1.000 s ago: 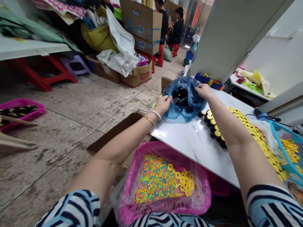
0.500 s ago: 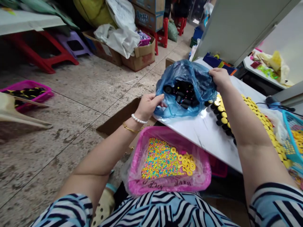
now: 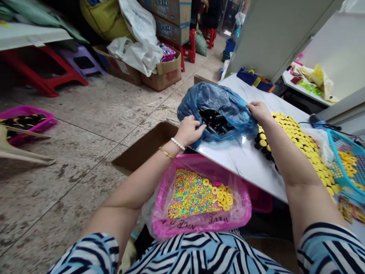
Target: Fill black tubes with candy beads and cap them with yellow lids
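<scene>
A blue plastic bag (image 3: 225, 97) rests on the corner of the white table, its mouth facing me. Inside it lie several small black parts (image 3: 215, 121), some with coloured dots. My left hand (image 3: 189, 131) is closed on the near left edge of the bag's mouth. On the right side, my right hand (image 3: 259, 111) pinches the bag's rim. Below my hands is a pink basket (image 3: 202, 226) lined with clear plastic, holding many small coloured beads (image 3: 191, 194) and yellow rings (image 3: 224, 196).
Rows of black pieces with yellow tops (image 3: 302, 140) cover the right of the white table (image 3: 228, 160). Beyond them stands a blue basket (image 3: 346, 167). An open cardboard box (image 3: 145, 146) is left of the table. Stools and cartons (image 3: 161, 76) line the back.
The bag has sunk lower onto the table and its opening has narrowed, covering more of the black parts. My left hand has shifted inward over the rim; my right hand has come down.
</scene>
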The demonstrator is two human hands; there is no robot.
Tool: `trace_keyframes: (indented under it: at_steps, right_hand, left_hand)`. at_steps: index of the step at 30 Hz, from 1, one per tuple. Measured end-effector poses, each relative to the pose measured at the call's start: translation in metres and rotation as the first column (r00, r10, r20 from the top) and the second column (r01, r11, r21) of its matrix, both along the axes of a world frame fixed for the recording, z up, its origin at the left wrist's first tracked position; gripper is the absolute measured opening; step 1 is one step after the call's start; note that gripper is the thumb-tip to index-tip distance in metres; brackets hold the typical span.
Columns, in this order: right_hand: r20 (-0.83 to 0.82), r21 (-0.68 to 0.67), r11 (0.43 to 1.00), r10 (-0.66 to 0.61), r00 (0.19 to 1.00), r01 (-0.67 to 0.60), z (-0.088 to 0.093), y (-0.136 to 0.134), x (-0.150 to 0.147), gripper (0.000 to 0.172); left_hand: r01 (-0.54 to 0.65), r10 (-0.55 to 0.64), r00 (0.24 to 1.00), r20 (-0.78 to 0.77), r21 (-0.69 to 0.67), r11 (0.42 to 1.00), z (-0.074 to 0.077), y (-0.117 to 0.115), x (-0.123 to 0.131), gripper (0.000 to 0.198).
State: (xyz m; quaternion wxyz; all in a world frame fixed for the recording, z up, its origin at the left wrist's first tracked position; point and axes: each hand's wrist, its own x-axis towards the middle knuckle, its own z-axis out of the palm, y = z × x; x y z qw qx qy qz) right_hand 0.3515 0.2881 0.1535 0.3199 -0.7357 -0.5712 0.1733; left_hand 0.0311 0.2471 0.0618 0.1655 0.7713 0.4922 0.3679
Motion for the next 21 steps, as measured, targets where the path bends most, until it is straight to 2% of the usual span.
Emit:
trace_keyframes:
  at_steps: [3, 6, 8, 10, 12, 14, 16, 18, 20, 21]
  right_hand:
    - [0.0, 0.001, 0.998, -0.058, 0.998, 0.058, 0.007, -0.006, 0.019, 0.02]
    - [-0.004, 0.055, 0.998, -0.018, 1.0, 0.018, 0.011, -0.022, 0.014, 0.021]
    - [-0.014, 0.105, 0.993, 0.058, 0.998, -0.056, 0.008, -0.037, -0.003, 0.023]
    - [-0.041, 0.169, 0.978, 0.133, 0.99, -0.124, -0.001, -0.051, -0.027, 0.023]
    - [-0.05, 0.204, 0.963, 0.189, 0.981, -0.176, -0.012, -0.063, -0.053, 0.02]
    - [0.005, 0.166, 0.955, 0.248, 0.969, -0.246, -0.023, -0.073, -0.075, 0.018]
    - [0.12, 0.113, 0.954, 0.265, 0.957, -0.279, -0.031, -0.084, -0.091, 0.02]
    - [0.25, 0.057, 0.955, 0.268, 0.931, -0.29, -0.036, -0.094, -0.101, 0.026]
    - [0.344, -0.006, 0.949, 0.298, 0.891, -0.315, -0.039, -0.102, -0.107, 0.031]
    - [0.371, -0.035, 0.941, 0.326, 0.869, -0.338, -0.041, -0.105, -0.109, 0.032]
  left_hand:
    - [0.088, -0.09, 0.995, -0.043, -0.048, 0.995, 0.008, 0.012, 0.017, 0.053]
    - [0.183, -0.182, 0.983, 0.022, -0.061, 0.981, 0.013, 0.011, 0.021, 0.051]
    - [0.198, -0.192, 0.977, 0.097, -0.056, 0.979, 0.011, 0.0, 0.015, 0.048]
    - [0.157, -0.149, 0.979, 0.138, -0.05, 0.986, 0.007, -0.013, 0.003, 0.049]
    - [0.18, -0.176, 0.982, 0.072, -0.052, 0.982, 0.003, -0.023, -0.01, 0.05]
    - [0.23, -0.232, 0.969, -0.081, -0.031, 0.973, 0.005, -0.029, -0.02, 0.051]
    - [0.283, -0.272, 0.911, -0.311, -0.012, 0.959, 0.017, -0.034, -0.026, 0.051]
    - [0.28, -0.227, 0.821, -0.524, 0.022, 0.96, 0.042, -0.04, -0.027, 0.051]
    - [0.224, -0.097, 0.793, -0.601, 0.14, 0.965, 0.074, -0.048, -0.02, 0.049]
    - [0.204, -0.044, 0.823, -0.567, 0.222, 0.954, 0.092, -0.05, -0.011, 0.046]
